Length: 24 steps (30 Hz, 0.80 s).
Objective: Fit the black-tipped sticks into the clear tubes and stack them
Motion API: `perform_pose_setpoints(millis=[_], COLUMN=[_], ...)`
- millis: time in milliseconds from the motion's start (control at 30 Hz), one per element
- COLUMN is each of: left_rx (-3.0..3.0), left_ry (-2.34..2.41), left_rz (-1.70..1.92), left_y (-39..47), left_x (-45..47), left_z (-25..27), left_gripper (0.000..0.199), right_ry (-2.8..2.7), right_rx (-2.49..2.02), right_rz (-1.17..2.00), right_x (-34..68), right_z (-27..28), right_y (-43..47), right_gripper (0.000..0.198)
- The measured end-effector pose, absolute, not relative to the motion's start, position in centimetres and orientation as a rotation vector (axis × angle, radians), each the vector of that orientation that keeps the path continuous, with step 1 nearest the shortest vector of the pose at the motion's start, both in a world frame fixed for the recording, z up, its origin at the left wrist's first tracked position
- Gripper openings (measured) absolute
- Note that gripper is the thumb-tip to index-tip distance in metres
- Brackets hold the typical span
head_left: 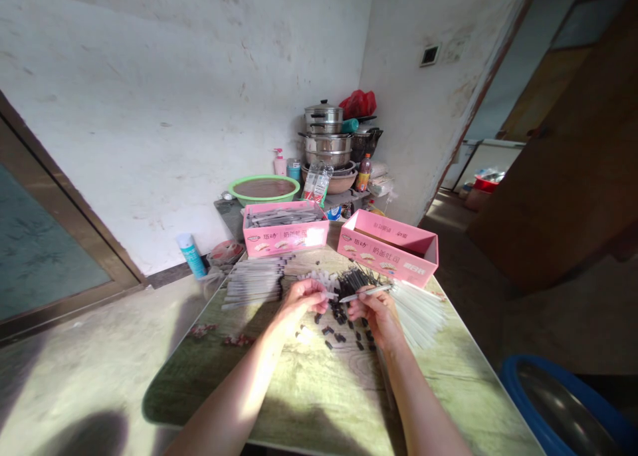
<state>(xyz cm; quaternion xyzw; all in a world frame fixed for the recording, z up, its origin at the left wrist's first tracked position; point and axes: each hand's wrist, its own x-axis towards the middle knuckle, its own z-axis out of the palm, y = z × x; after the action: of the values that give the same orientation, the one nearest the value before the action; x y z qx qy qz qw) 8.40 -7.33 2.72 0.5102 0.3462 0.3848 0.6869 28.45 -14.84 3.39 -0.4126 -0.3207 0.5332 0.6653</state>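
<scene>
My left hand (306, 298) pinches a small whitish translucent piece (329, 296) over the middle of the table. Just to the right, my right hand (377, 312) grips a slim pale pen (366, 293), its pointed tip aimed left at that piece; a narrow gap shows between the two. Beneath and around my hands lie small black caps (339, 338) and a heap of small white pieces (319, 278). A bundle of thin black sticks (355, 278) lies behind my right hand. Pale pens (256, 280) are lined up left of my left hand, and clear-white tubes (419, 313) fan out at right.
A pink box (286, 242) filled with grey-white pens stands at the back left of the wooden-patterned table (319, 383). Another pink box (386, 253) stands back right. Behind are a green basin (264, 189) and stacked pots (326, 143). A blue tub (518, 376) is at lower right.
</scene>
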Motion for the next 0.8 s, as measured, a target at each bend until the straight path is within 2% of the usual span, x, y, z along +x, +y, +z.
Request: perform_pose_setpoints(millis=[800], left_rx=[1.134], left_ry=[0.758], left_rz=[0.814], left_y=[-7.69], left_x=[9.34], left_z=[1.89], left_gripper=[0.051], right_ry=[-0.746], right_rx=[-0.938], right_rz=[1.198], right_x=[28.32], right_z=[2.80], right_y=[-14.56], right_gripper=[0.036])
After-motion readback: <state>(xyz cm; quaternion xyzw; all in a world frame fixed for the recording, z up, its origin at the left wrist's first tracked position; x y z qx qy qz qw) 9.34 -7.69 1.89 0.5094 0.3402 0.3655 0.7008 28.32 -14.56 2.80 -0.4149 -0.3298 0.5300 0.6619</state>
